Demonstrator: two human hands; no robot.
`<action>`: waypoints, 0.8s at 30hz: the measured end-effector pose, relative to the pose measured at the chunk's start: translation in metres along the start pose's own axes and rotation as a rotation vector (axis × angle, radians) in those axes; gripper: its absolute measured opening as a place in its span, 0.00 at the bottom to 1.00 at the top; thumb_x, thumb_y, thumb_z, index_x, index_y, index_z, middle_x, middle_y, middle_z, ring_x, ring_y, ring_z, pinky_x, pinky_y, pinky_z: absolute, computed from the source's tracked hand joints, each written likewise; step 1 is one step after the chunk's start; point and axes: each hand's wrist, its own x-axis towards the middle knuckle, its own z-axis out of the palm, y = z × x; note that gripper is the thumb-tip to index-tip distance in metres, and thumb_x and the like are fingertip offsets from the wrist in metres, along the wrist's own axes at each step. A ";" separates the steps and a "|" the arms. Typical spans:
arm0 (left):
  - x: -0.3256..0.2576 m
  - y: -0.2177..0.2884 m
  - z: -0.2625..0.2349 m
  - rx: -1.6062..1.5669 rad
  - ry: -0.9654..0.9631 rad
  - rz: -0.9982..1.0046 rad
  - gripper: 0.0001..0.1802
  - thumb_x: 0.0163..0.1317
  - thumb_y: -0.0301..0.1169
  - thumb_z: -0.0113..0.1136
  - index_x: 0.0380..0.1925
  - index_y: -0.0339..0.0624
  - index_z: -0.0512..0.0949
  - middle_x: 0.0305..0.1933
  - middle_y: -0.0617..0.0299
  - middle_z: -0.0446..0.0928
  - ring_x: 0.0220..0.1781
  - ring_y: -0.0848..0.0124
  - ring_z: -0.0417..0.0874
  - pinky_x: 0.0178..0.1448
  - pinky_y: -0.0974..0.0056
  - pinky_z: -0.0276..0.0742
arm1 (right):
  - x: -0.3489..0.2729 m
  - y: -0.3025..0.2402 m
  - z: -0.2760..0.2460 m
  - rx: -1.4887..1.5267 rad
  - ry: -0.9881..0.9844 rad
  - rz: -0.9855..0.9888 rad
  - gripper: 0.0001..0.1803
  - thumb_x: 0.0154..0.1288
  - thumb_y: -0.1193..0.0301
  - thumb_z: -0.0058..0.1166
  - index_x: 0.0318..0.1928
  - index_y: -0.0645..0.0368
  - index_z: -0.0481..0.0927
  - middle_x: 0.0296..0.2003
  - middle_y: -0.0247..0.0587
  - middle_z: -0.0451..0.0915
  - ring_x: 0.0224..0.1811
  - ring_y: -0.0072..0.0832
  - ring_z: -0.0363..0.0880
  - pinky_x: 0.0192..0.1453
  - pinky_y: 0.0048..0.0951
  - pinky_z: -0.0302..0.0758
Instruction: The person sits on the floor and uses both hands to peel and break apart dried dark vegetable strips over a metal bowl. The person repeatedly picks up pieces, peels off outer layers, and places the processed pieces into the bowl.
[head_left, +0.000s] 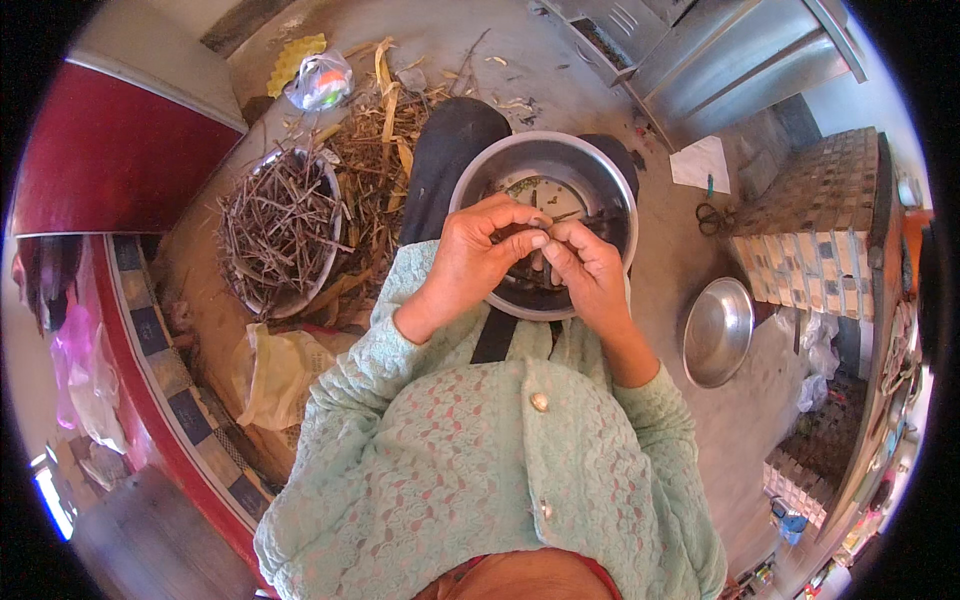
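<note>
Your left hand [468, 262] and right hand [585, 268] meet fingertip to fingertip, pinching a small pod [541, 236] directly above the steel bowl [610, 190] on your lap. Left of the bowl: a basin of twigs [280, 228]. Right of it: an empty pan [717, 332].

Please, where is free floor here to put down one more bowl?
Bare floor lies right of the steel bowl, between it, the empty pan and the tiled block. The left is crowded: twig basin, husk pile.
</note>
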 end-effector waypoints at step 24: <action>0.000 -0.016 0.007 -0.211 0.002 -0.261 0.05 0.61 0.27 0.57 0.30 0.37 0.76 0.27 0.67 0.75 0.28 0.81 0.73 0.35 0.74 0.70 | 0.005 -0.005 0.000 -0.537 0.065 -0.205 0.07 0.61 0.73 0.54 0.33 0.62 0.70 0.21 0.48 0.72 0.23 0.42 0.74 0.28 0.31 0.71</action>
